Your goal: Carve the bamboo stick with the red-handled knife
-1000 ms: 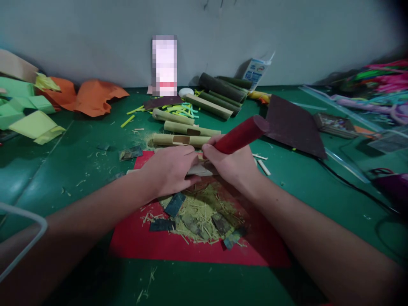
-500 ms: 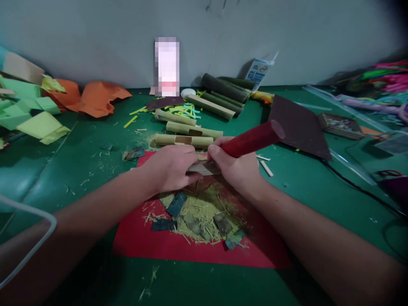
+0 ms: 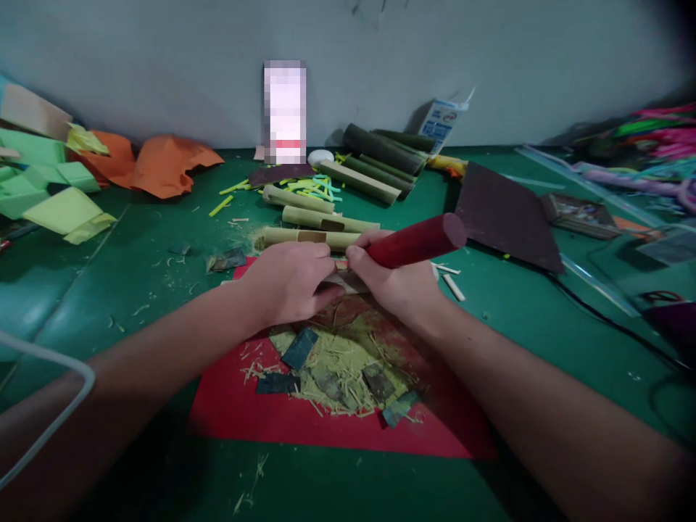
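My right hand [image 3: 399, 286] is closed around a tool with a thick red handle [image 3: 416, 241], which tilts up to the right. The tool's working end is hidden behind my fingers. My left hand [image 3: 296, 279] grips a pale bamboo piece [image 3: 353, 283] that shows between the two hands, mostly covered by fingers. Both hands are close together over the far part of a red sheet [image 3: 228, 420]. On it, nearer to me, lies a heap of yellowish dust and shavings [image 3: 337, 359] with several dark rectangular scraps [image 3: 300, 349], perhaps sandpaper.
Just beyond my hands lie pale bamboo tubes [image 3: 312, 238] with cut openings. Darker bamboo pieces [image 3: 380, 148] rest by the wall. Crumpled orange paper [image 3: 171, 165] is at left, a dark brown board [image 3: 505, 217] at right. A white cable [image 3: 65, 406] crosses my left forearm.
The red handle has moved a little to the left and down with my right hand. My left hand has shifted slightly left. Both keep their grip.
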The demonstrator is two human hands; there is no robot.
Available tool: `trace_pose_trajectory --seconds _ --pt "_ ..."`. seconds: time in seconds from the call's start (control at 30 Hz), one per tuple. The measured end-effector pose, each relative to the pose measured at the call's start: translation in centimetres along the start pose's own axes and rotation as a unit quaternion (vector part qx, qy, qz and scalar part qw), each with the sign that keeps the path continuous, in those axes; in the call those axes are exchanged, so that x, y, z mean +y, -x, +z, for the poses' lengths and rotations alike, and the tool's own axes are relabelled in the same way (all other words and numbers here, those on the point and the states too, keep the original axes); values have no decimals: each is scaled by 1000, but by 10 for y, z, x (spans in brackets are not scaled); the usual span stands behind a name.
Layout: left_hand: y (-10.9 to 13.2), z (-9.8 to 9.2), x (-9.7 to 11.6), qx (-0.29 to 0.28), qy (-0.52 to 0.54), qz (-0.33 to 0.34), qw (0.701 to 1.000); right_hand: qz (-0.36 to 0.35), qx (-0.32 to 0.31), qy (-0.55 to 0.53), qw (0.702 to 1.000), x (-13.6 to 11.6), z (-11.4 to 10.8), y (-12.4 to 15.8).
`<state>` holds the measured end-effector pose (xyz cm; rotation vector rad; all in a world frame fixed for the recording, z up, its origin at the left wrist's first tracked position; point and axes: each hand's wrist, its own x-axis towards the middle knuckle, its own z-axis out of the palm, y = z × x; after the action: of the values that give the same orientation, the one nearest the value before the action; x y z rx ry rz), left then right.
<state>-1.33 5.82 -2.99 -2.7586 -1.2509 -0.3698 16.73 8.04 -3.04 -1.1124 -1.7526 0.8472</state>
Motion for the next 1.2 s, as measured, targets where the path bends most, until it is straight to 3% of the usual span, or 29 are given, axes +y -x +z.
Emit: trace_pose_trajectory --seconds 0.5,0.87,1.2 --pt "-1 8 -2 0 -17 -13 1000 -2 29 -7 1000 -1 4 -1" --pt "-1 9 -1 0 -10 -13 1000 36 26 -7 999 -4 3 -5" --pt "-2 10 -3 -5 -16 0 1000 4 25 -16 1000 2 2 -4"
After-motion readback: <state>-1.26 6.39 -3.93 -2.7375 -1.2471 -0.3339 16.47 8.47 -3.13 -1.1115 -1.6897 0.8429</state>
